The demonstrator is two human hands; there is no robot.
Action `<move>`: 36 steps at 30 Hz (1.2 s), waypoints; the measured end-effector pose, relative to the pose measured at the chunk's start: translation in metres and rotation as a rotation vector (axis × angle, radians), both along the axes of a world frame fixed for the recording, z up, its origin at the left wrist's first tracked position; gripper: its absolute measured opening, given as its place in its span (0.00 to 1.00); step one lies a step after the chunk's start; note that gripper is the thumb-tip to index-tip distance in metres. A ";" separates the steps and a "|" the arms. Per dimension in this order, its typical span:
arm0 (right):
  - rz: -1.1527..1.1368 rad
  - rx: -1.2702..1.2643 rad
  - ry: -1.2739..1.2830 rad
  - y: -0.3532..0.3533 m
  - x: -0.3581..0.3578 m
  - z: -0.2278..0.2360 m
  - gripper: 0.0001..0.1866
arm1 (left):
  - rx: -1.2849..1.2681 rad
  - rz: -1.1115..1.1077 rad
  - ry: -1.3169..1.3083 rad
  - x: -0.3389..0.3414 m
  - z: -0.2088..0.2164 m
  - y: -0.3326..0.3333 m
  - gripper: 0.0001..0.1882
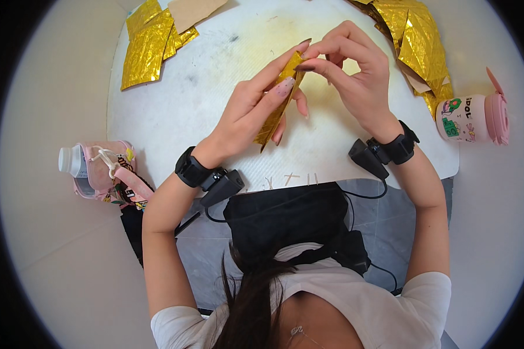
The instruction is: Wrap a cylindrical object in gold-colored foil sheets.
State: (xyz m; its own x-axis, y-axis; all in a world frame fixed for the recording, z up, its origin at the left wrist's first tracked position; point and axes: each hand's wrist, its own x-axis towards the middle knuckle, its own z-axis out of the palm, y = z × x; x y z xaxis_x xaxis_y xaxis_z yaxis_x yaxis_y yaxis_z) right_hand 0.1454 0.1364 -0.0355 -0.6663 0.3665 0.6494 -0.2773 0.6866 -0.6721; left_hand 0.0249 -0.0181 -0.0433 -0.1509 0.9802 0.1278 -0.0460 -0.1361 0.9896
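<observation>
A narrow folded piece of shiny gold foil paper [269, 123] is held tilted above the white table, its upper end leaning right. My left hand [239, 113] grips it along its length, thumb on the near face and the other fingers partly hidden behind it. At the upper end, my right hand [361, 75] pinches the edge between thumb and index finger. The right hand's other fingers are curled and partly covered.
Gold foil sheets lie in a left pile [145, 55], near a brown sheet [195, 10], and a right pile [422, 49]. A pink cup [468, 119] stands right; a bottle in a pink carrier [102, 166] is left. Thin strips [291, 179] lie at the near edge of the table [180, 110].
</observation>
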 end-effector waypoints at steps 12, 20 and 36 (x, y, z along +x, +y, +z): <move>0.051 -0.142 -0.072 -0.007 0.000 -0.006 0.04 | -0.029 0.108 -0.005 0.006 -0.004 0.001 0.21; 0.019 -0.125 -0.086 -0.009 -0.001 -0.008 0.04 | -0.047 0.102 -0.115 0.006 -0.004 0.001 0.21; -0.195 -0.264 0.140 0.006 0.003 -0.007 0.03 | 0.231 0.385 0.095 -0.028 -0.001 0.004 0.15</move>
State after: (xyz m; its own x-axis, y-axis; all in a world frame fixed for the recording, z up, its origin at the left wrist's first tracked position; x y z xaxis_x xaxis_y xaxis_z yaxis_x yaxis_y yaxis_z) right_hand 0.1487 0.1428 -0.0427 -0.4784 0.6453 0.5956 -0.2606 0.5433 -0.7981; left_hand -0.0026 -0.0142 -0.0438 -0.4755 0.7993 0.3674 0.1402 -0.3435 0.9286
